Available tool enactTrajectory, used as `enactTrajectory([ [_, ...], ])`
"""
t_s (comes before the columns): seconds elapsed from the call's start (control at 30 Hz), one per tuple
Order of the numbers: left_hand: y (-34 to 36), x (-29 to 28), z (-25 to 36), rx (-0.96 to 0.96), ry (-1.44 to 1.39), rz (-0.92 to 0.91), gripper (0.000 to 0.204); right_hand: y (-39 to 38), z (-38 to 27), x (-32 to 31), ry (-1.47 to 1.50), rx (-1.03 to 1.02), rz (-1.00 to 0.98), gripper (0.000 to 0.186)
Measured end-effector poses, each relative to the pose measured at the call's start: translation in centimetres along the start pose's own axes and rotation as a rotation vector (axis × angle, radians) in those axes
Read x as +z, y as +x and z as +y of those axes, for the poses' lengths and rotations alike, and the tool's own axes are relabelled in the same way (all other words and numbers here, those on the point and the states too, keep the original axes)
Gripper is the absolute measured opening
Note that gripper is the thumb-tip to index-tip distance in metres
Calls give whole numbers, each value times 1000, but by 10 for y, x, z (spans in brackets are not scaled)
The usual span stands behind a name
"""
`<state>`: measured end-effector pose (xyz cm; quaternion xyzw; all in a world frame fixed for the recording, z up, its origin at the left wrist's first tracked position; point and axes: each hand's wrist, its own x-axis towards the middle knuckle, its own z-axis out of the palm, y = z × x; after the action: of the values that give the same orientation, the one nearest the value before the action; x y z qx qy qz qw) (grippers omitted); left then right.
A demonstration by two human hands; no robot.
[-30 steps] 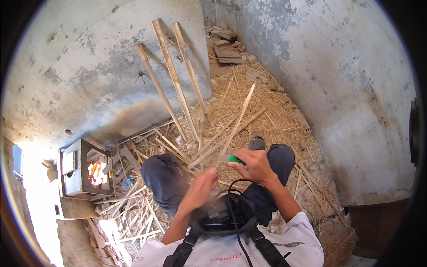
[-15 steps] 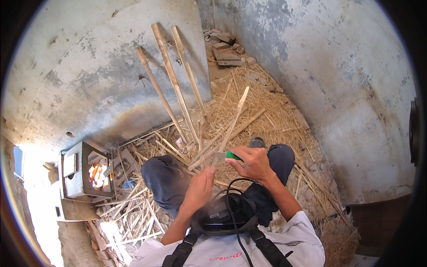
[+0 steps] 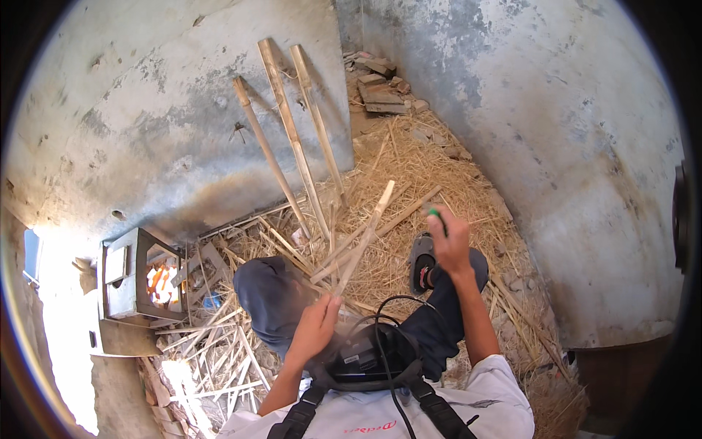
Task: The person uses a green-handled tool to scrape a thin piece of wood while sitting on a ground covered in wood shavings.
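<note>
My left hand (image 3: 313,329) is closed around the lower end of a pale split bamboo strip (image 3: 371,229), which slants up and away to the right in front of me. Apart from the strip, my right hand (image 3: 452,238) is raised above my right foot. Its fingers grip a knife (image 3: 434,213), of which a bit of green handle shows; the blade cannot be made out now. Between my arms, a black pack with a cable (image 3: 373,355) hangs against my shirt.
Several long split bamboo poles (image 3: 291,135) lean on the wall. At left, fire burns in a metal box stove (image 3: 139,278). Cut strips (image 3: 245,355) litter the floor beside it. Straw (image 3: 439,164) covers the ground towards a pile of brick slabs (image 3: 380,94). My sandalled foot (image 3: 422,262) rests there.
My right hand with the knife has moved off the strip, up and to the right. My left hand has dropped slightly, lowering the strip's far tip.
</note>
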<state>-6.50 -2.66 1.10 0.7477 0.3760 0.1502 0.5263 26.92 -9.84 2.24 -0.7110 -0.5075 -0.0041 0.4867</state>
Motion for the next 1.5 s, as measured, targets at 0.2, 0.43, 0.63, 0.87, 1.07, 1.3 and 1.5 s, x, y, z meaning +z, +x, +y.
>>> enactTrajectory([
  [0.2,30,19,15,31,107,94,36,-42,-17,62,148,-196,-238,30],
  [0.43,45,26,16,100,73,103,35,-53,-15,73,54,-267,-270,31],
  [0.63,42,23,17,71,80,98,34,-42,-16,67,17,-240,-198,28],
  [0.87,19,8,12,-25,19,-12,35,-29,-5,55,-38,-98,-118,27],
  [1.07,-9,-14,-19,-77,-114,-93,40,-7,16,35,11,186,73,35],
  [1.3,20,-26,-5,-211,-627,-79,29,-17,21,52,676,376,-73,36],
  [1.5,51,7,-2,-190,-532,-276,33,-12,-7,50,916,516,-246,32],
])
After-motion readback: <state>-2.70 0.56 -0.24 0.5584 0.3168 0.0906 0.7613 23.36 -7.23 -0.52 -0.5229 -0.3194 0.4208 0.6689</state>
